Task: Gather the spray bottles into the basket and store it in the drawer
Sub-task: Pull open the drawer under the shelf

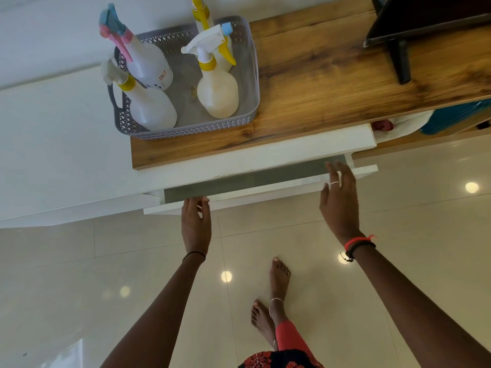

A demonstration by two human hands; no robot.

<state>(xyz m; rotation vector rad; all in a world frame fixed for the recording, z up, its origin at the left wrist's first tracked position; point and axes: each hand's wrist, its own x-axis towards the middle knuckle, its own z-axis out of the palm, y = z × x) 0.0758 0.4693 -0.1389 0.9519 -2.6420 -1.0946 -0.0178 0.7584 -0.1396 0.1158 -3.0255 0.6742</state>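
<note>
A grey lattice basket [186, 128] stands on the left end of a wooden cabinet top [318, 83]. Several spray bottles stand upright in it: a white one with a pink and blue trigger [148, 67], two with yellow collars [151, 107] [218, 94], and one with a yellow trigger [225, 53] at the back. Below the top, a white drawer [265, 193] is pulled partly out and shows a grey bottom [252, 179]. My left hand [196, 224] pinches the drawer front's top edge near its left end. My right hand [338, 197] is spread open over the drawer's right end.
A black screen on a stand [425, 19] sits at the right of the wooden top. A blue item [457, 118] and white cloth lie in the open shelf to the right. My bare feet [279, 277] stand on glossy floor tiles before the drawer.
</note>
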